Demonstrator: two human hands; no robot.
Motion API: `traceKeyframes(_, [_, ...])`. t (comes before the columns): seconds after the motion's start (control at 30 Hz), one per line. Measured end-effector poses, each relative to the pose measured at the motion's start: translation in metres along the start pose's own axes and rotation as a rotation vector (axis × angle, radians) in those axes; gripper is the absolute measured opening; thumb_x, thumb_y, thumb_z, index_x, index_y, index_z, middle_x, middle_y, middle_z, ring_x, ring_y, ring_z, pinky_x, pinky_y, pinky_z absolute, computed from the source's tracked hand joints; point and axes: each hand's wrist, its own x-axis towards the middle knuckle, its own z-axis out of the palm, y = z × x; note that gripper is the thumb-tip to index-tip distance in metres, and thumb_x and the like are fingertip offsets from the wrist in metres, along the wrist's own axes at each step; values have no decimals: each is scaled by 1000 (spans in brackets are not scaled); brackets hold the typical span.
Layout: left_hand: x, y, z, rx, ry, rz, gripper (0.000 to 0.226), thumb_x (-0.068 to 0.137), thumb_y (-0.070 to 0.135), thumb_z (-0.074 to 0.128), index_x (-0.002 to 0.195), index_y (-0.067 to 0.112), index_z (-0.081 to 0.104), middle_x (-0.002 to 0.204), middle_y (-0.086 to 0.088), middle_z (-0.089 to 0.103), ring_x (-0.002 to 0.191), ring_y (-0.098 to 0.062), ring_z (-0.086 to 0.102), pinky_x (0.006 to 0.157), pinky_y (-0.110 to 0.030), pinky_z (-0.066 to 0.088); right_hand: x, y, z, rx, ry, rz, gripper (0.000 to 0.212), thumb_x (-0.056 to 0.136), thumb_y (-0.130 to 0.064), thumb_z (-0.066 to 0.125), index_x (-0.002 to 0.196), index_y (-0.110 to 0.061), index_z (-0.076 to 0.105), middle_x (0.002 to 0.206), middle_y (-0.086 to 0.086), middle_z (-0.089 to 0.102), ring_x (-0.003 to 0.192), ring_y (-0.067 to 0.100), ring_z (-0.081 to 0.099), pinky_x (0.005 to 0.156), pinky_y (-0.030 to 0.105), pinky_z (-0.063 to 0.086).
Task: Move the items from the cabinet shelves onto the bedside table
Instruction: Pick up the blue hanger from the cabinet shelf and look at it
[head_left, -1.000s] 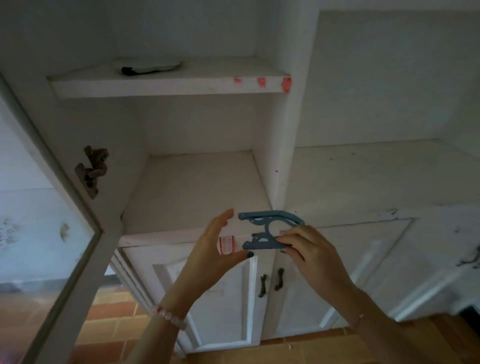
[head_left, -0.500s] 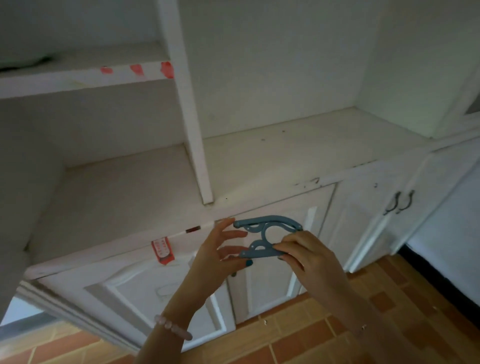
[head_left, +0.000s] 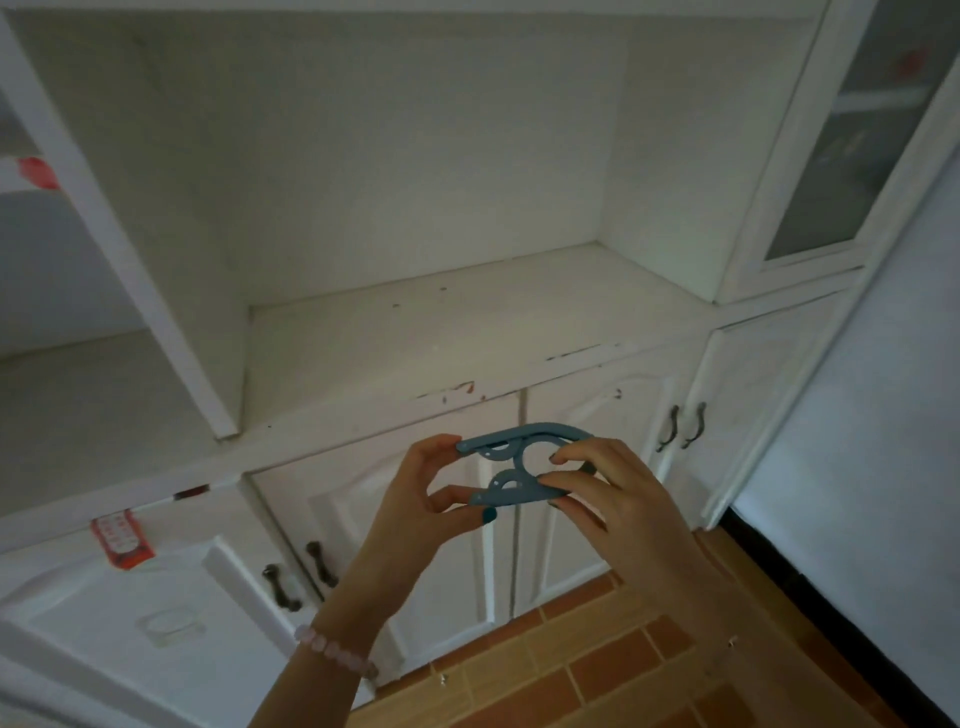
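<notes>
Progress looks partial: the small blue folded plastic hanger (head_left: 511, 467) is off the white cabinet shelf (head_left: 467, 332), pinched at its left ends by the left hand (head_left: 415, 499) and gripped at its right side by the right hand (head_left: 618, 499). The bedside table is not in view, so I judge the placing is not yet done.

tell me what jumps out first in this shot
The blue plastic piece draws the eye, pinched mid-frame between the left hand and right hand, in front of the lower cabinet doors. Above it sits the scuffed white shelf, and a red tag hangs at lower left.
</notes>
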Motion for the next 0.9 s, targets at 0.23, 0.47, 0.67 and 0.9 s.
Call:
traceKeyframes(0.23, [20,-8,55,-56,-4,-3,55,72,-10,68,117,16,50,120,3,59,87,-31,68,78,-30,53,-6,42,-41,418,11,279,41,83,-34,58,123,-23,53,134,-6,46,124,5,42,102,15,35])
traceKeyframes(0.47, [57,-13,73,-28,-43,-29,55,72,-13,67,114,17,50,118,6,60,81,-27,68,74,-27,54,12,96,-42,1351,-61,1170,30,96,-18,46,122,-7,56,116,14,65,101,28,66,88,38,54])
traceKeyframes(0.67, [117,-17,76,-42,-47,-68,58,72,-11,68,118,19,50,118,11,60,84,-29,67,74,-27,54,42,149,-24,1385,-35,1201,28,97,-8,40,116,-1,60,104,16,70,93,28,68,70,29,57])
traceKeyframes(0.9, [221,-10,73,-245,-2,-132,42,81,-1,62,119,14,54,121,-9,61,100,-28,65,79,-31,54,117,221,4,1371,7,1181,27,96,-5,40,112,1,61,99,16,71,91,26,69,66,27,57])
